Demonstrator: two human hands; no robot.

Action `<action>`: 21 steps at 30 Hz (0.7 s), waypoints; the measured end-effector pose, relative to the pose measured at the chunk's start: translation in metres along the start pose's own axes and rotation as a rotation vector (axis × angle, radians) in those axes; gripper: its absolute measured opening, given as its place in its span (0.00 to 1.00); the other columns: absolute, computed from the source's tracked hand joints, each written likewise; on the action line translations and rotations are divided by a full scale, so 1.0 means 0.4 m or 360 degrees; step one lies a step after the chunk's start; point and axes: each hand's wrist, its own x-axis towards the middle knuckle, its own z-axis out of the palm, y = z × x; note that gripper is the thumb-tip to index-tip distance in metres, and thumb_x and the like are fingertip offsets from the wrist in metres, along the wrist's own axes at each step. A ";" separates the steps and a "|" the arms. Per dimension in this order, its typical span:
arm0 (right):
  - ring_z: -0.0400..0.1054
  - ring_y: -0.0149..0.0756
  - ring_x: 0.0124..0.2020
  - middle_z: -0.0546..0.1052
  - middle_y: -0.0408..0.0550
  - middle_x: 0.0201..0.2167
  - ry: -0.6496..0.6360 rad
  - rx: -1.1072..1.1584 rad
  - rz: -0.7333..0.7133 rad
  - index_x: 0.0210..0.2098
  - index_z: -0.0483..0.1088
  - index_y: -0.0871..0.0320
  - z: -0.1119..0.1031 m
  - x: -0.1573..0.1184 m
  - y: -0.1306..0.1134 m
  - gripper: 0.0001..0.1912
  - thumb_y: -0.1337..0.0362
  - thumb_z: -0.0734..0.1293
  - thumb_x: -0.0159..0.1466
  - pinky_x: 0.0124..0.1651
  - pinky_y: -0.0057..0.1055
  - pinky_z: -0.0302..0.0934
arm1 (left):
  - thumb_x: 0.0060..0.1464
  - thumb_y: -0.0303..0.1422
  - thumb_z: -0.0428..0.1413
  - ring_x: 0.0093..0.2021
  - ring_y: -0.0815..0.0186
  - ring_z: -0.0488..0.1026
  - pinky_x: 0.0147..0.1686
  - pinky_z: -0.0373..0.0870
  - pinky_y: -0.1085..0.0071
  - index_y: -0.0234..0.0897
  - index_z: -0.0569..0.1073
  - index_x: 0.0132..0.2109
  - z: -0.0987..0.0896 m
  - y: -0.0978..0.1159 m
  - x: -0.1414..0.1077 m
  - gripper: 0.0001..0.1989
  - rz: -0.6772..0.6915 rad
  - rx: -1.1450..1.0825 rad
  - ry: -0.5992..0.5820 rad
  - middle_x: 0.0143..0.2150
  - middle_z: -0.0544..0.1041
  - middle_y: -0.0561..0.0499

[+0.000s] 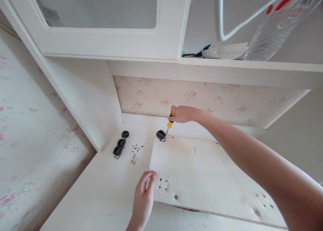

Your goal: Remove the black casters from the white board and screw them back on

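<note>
At the far left corner of the white board (207,167): one black caster (160,134), its metal plate on the board's face. Screwdriver (170,124), yellow and black: long axis slanting from the handle down and leftward in view, tip at the plate, just beside the wheel. Right hand (183,114): the nearer of the two, closed around the handle; caster below it and to its left. Left hand (145,190): well apart from the caster, which lies ahead of it and slightly right; fingers curled, thumb near the forefinger, at the board's left edge; whether it pinches that edge, cannot tell. Four-hole mark (163,184): on the board, just right of the left hand. Outward, on the white surface (101,190): scattered small dark screws (134,148), left of the board; three loose casters (121,142), farther left, in a row.
</note>
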 end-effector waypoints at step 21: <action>0.72 0.49 0.42 0.77 0.59 0.44 -0.0067 0.0040 -0.0029 0.55 0.66 0.56 0.001 -0.035 0.024 0.31 0.42 0.60 0.62 0.39 0.37 0.62 | 0.60 0.46 0.52 0.47 0.59 0.75 0.48 0.68 0.69 0.39 0.75 0.44 -0.001 0.001 -0.003 0.17 0.0019 0.0015 -0.0033 0.48 0.78 0.45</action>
